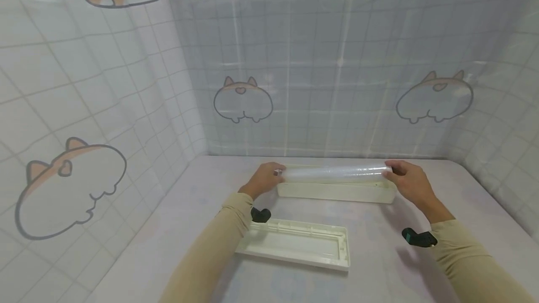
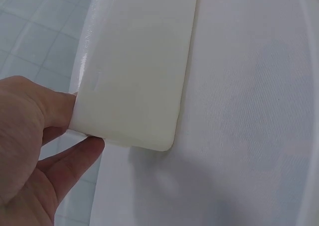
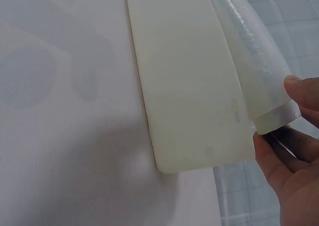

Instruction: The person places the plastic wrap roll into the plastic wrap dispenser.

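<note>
A roll of clear plastic wrap [image 1: 334, 173] lies lengthwise at the opening of a long cream box [image 1: 337, 192], its right end raised above the rim in the right wrist view. My left hand [image 1: 264, 179] holds the left end of the roll, close against the box's end. At the other end, my right hand [image 1: 409, 182] grips the roll [image 3: 256, 61] between thumb and fingers, beside the box's right corner. The box wall [image 2: 139, 71] hides most of the roll from the left wrist camera. Nearer to me, a cream rectangular lid [image 1: 294, 243] lies on the table.
The pale table [image 1: 379, 270] meets a tiled-pattern curtain [image 1: 328, 83] with cartoon dogs at the back and sides. My left forearm [image 1: 210, 247] passes over the lid's left end. Dark wrist devices [image 1: 418, 237] sit under both sleeves.
</note>
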Tool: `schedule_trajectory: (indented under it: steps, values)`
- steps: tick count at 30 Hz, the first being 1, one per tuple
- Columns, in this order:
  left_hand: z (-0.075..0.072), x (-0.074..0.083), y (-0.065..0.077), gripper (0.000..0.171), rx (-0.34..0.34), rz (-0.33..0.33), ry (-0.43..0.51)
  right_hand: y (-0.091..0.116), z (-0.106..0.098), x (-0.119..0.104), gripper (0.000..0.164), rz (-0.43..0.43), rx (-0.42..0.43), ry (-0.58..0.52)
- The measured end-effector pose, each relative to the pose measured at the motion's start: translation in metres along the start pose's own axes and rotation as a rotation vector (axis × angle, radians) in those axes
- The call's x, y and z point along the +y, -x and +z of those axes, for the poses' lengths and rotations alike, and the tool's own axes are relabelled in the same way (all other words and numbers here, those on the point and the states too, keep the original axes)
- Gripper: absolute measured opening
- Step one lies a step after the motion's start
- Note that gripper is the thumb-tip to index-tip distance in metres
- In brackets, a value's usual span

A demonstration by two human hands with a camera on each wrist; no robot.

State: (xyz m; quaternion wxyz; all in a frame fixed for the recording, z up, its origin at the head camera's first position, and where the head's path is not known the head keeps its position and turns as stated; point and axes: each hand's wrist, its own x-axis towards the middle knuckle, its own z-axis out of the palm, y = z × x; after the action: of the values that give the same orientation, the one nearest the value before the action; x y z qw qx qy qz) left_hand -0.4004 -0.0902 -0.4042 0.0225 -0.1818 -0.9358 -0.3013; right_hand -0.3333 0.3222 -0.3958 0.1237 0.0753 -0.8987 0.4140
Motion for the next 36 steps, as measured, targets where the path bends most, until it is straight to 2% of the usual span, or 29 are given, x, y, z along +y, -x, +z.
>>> schedule_trajectory:
  steps: [11,26,36]
  values:
    - [0.0051,-0.0001,-0.0024,0.037,0.022,-0.001,0.004,-0.0040,-0.0027,0.0029,0.055,0.010,-0.050,0.040]
    - [0.0038,0.0017,-0.0014,0.037,0.026,-0.010,0.004,-0.0035,-0.0023,0.0036,0.053,0.008,-0.060,0.053]
    - [0.0029,0.0025,0.0050,0.036,0.021,-0.029,0.020,-0.0031,-0.0007,0.0041,0.055,0.021,-0.092,0.078]
